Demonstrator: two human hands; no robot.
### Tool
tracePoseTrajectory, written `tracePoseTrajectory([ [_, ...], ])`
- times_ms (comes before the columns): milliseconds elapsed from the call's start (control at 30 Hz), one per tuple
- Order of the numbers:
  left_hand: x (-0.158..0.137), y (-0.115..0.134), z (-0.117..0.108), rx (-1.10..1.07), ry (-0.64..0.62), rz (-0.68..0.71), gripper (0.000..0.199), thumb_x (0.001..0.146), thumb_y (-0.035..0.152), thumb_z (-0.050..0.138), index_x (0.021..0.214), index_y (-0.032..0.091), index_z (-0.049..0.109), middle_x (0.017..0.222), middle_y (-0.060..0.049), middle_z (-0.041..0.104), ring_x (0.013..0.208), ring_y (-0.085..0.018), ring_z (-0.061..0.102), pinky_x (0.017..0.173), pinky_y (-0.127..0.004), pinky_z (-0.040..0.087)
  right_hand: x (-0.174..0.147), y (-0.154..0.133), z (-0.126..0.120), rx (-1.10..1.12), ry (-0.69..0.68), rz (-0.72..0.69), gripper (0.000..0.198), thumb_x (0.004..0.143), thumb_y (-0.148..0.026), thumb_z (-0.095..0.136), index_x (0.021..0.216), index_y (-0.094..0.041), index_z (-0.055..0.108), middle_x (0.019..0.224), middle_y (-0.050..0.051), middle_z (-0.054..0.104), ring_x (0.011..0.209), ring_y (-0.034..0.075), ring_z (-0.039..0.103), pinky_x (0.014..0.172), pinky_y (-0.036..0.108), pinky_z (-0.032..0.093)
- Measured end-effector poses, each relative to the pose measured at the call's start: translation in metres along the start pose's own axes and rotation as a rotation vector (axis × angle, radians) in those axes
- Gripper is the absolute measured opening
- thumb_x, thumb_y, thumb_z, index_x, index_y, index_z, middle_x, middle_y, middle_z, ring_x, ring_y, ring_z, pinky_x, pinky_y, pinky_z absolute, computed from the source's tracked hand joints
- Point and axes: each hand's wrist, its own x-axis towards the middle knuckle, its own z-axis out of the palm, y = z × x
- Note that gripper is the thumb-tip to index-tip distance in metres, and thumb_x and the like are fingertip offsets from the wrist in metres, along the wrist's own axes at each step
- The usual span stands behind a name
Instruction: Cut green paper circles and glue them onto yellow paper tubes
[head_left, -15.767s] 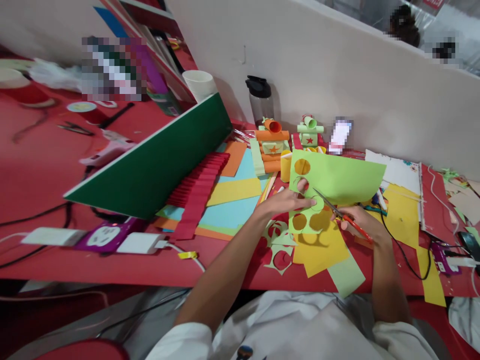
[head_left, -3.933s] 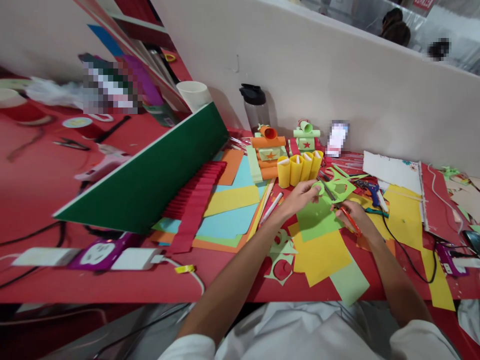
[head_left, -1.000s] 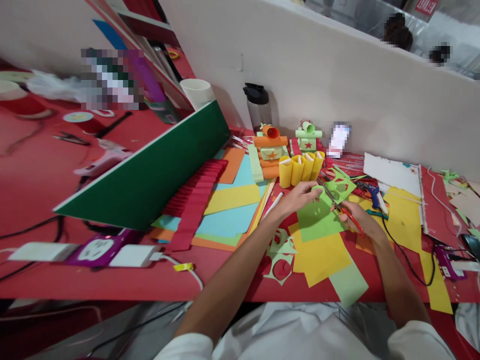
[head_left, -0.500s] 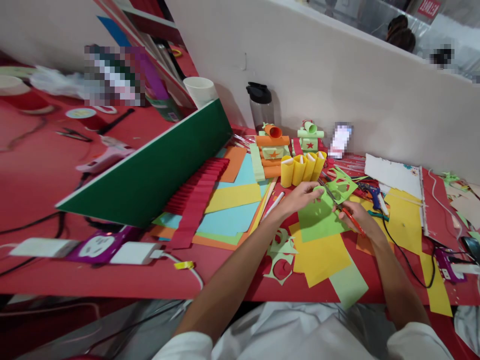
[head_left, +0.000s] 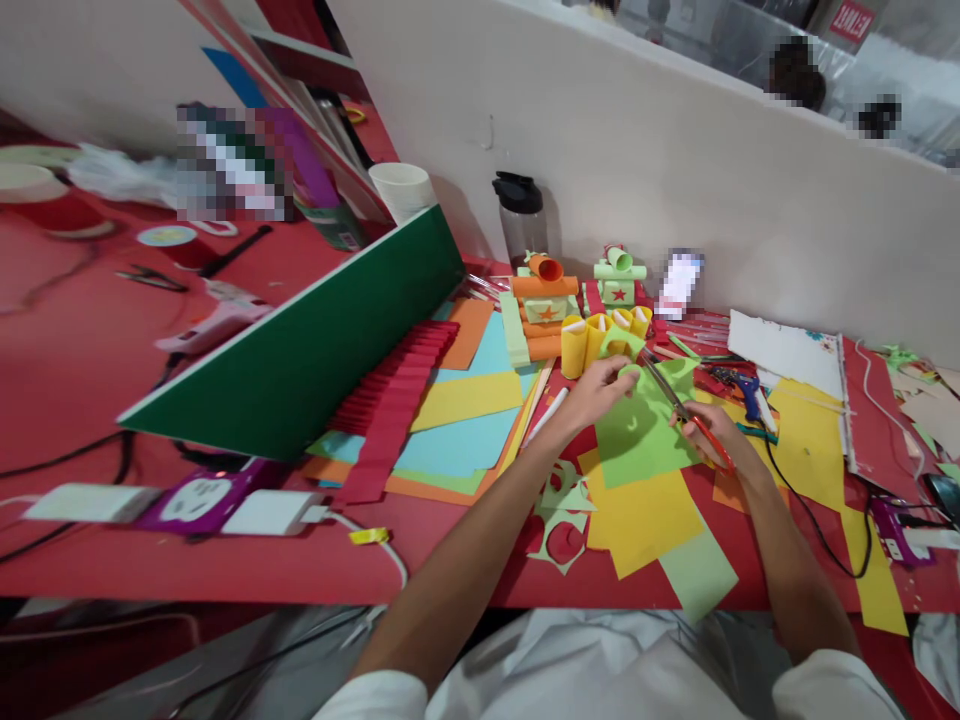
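Observation:
My left hand (head_left: 598, 390) is closed in a pinch on a light green paper piece (head_left: 621, 343) with a rounded cut-out, held up in front of the yellow paper rolls (head_left: 573, 350). My right hand (head_left: 705, 430) grips red-handled scissors (head_left: 663, 384), whose blades point up and left toward that paper. Below both hands a green sheet (head_left: 649, 440) lies over yellow sheets (head_left: 645, 525). Behind stand an orange-and-green paper model (head_left: 545, 312) with a star and a smaller green-and-red one (head_left: 619, 294).
A green board (head_left: 315, 345) stands slanted at the left, beside a pleated red paper strip (head_left: 390, 410) and coloured sheets (head_left: 465, 430). A bottle (head_left: 521, 220) and a phone (head_left: 679, 284) lean near the wall. A blue glue gun (head_left: 750, 395) with its cord lies right; a power strip (head_left: 202, 495) sits front left.
The green cut-out paper has swung left and up, away from between the scissor blades, uncovering more of the sheet beneath. Both hands have stayed nearly in place.

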Motion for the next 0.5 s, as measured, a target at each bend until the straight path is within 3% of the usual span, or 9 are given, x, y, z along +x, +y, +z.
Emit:
tracePoseTrajectory([
  [67,0.001,-0.001,-0.005,-0.022,0.065,-0.019,0.036,0.095,0.051,0.053,0.075,0.021,0.050,0.070,0.002,0.052,0.068,-0.015,0.054,0.066,-0.029,0.041,-0.001,0.006,-0.004,0.078,0.016,-0.008,0.052,0.088,-0.072,0.062,0.103,-0.023,0.063,0.063,-0.005,0.045,0.048,0.013,0.042,0.045,0.028,0.035],
  [167,0.001,-0.001,-0.011,0.014,0.102,-0.026,0.039,0.097,0.052,0.051,0.074,0.022,0.046,0.067,0.002,0.049,0.066,-0.016,0.052,0.064,-0.029,0.041,-0.001,0.009,-0.013,0.083,0.169,-0.068,0.049,0.087,-0.067,0.069,0.108,-0.025,0.058,0.073,-0.003,0.057,0.054,0.014,0.050,0.050,0.029,0.043],
  [300,-0.004,0.004,-0.014,0.390,0.158,0.096,0.034,0.100,0.045,0.050,0.078,0.020,0.055,0.087,-0.004,0.060,0.072,-0.018,0.055,0.070,-0.031,0.042,0.009,0.006,-0.026,-0.007,0.372,-0.139,0.049,0.085,-0.058,0.076,0.115,-0.025,0.056,0.099,0.006,0.073,0.075,0.020,0.067,0.068,0.033,0.055],
  [400,-0.010,0.004,-0.012,0.678,0.094,0.093,0.028,0.102,0.039,0.049,0.094,0.019,0.068,0.108,-0.010,0.066,0.080,-0.021,0.061,0.075,-0.034,0.042,0.021,0.010,-0.036,-0.050,0.507,-0.185,0.050,0.086,-0.058,0.075,0.118,-0.025,0.055,0.111,0.010,0.075,0.096,0.026,0.073,0.083,0.038,0.058],
  [500,-0.011,-0.005,-0.008,0.828,-0.054,0.015,0.030,0.103,0.037,0.048,0.101,0.019,0.072,0.106,-0.012,0.068,0.082,-0.025,0.065,0.072,-0.034,0.042,0.029,0.021,-0.046,-0.126,0.557,-0.187,0.044,0.089,-0.055,0.073,0.116,-0.024,0.057,0.114,0.012,0.075,0.106,0.027,0.074,0.095,0.041,0.057],
])
